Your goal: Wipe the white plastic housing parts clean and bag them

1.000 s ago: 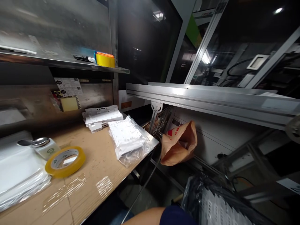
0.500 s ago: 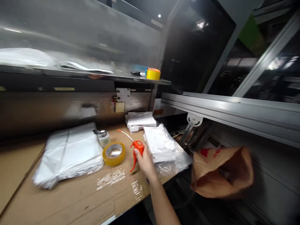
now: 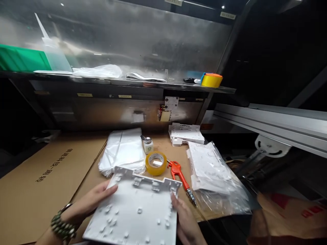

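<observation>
At the bench's near edge, I see the left hand (image 3: 89, 201) — beaded bracelet (image 3: 60, 227) on its wrist — curled around the left side of a white plastic panel (image 3: 135, 212), fingers laid on its top face. The panel lies tilted over the cardboard sheet (image 3: 41, 180) that covers the bench, studs and clips facing up. Behind it, toward the back edge, sit a stack of clear plastic bags (image 3: 124, 153), a small pump bottle (image 3: 147, 144) and a roll of yellow tape (image 3: 156, 162). An orange air blow gun (image 3: 178, 172) lies just right of the tape. The right hand (image 3: 185, 221) grips the panel's right edge, thumb on top. At the bench's right edge rest bagged white panels (image 3: 212, 168) — more are stacked behind them (image 3: 186, 133).
</observation>
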Demonstrator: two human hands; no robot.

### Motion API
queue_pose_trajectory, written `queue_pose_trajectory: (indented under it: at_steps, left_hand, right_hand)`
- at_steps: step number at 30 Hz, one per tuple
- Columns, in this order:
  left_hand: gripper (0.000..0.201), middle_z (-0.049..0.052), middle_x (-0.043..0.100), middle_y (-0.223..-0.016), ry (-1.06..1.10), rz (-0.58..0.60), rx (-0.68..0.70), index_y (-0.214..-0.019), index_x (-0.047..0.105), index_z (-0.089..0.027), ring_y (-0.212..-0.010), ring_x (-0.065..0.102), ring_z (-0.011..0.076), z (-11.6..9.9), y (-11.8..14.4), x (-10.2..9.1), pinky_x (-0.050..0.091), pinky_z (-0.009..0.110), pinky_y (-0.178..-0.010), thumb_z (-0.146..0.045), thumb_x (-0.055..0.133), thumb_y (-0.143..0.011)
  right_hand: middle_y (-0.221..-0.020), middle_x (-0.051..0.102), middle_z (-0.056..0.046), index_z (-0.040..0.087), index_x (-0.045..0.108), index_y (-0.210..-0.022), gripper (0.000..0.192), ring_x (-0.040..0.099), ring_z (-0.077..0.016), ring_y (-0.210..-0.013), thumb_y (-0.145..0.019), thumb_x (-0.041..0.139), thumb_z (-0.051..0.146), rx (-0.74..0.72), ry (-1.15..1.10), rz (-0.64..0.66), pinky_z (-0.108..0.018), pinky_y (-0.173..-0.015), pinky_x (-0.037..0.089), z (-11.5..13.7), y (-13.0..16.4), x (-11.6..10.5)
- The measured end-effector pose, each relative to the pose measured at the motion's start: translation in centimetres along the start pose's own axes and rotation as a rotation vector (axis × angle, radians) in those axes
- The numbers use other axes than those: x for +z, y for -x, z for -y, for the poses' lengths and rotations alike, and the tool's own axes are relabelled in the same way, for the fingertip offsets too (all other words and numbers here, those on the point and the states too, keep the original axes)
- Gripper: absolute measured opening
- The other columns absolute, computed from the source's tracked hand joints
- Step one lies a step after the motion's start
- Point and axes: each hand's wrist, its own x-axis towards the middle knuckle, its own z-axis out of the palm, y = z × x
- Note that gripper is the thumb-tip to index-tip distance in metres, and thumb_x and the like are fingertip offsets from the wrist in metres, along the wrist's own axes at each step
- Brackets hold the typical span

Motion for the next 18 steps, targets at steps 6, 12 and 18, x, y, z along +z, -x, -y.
queue_pose_trajectory:
  at_steps: [6, 12, 18]
  left_hand:
    - [0.047, 0.019, 0.073, -0.116, -0.574, -0.334, 0.278, -0.103, 0.067, -0.021, -0.121, 0.06, 0.044, 0.9, -9.6, -1.6, 0.046, 0.06, -0.106, -0.063, 0.052, -0.089]
    - [0.037, 0.018, 0.075, -0.101, -0.739, -0.396, 0.289, -0.101, 0.057, -0.023, -0.091, 0.069, 0.0395, 2.9, -11.2, -2.9, 0.05, 0.048, -0.079, -0.055, 0.038, -0.093]
    - [0.04, 0.009, 0.08, -0.095, -0.565, -0.416, 0.207, -0.098, 0.049, -0.028, -0.092, 0.074, 0.0346, 2.2, -12.7, -5.8, 0.05, 0.041, -0.077, -0.062, 0.062, -0.082]
  right_hand:
    - [-0.118, 0.079, -0.014, 0.016, 0.067, -0.133, 0.068, 0.072, -0.032, -0.119, -0.08, 0.086, 0.054, -0.184, -0.198, -0.335, -0.049, -0.106, 0.055, 4.0, 1.1, -4.1]
    - [-0.133, 0.074, -0.012, 0.022, 0.048, -0.155, 0.083, 0.067, -0.0306, -0.129, -0.086, 0.079, 0.055, -0.345, -0.251, -0.445, -0.05, -0.113, 0.052, 6.0, 2.1, -5.0]
    - [-0.135, 0.073, -0.01, 0.024, 0.047, -0.156, 0.081, 0.064, -0.0286, -0.133, -0.088, 0.078, 0.055, -0.373, -0.248, -0.461, -0.048, -0.116, 0.049, 5.8, 2.5, -5.1]
